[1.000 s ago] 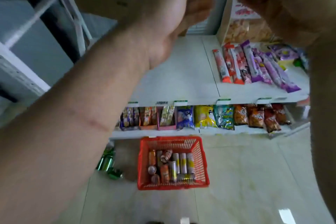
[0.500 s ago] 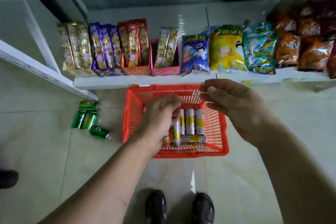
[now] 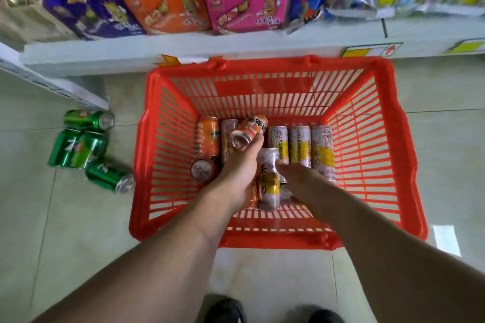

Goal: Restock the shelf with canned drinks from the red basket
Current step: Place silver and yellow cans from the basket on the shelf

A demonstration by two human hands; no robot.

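Observation:
The red basket [image 3: 367,139] stands on the floor against the bottom shelf [image 3: 236,46]. Inside lie orange cans [image 3: 208,136] and several slim silver-and-yellow cans [image 3: 321,149]. My left hand [image 3: 240,168] is down in the basket and grips an orange-and-white can [image 3: 250,130], tilted with its top toward me. My right hand [image 3: 299,178] reaches in beside it, fingertips against a slim silver-and-yellow can [image 3: 269,178] that lies on top of the others. Its fingers are mostly hidden.
Several green soda cans [image 3: 78,149] lie on the floor tiles left of the basket. Purple, orange [image 3: 168,13] and pink snack boxes and snack bags fill the bottom shelf. My shoes [image 3: 225,309] show at the bottom edge.
I have bent down closer to the basket. Both hands dropped from above its rim into it. The left hand took hold of an orange-and-white can; the right reached a slim can.

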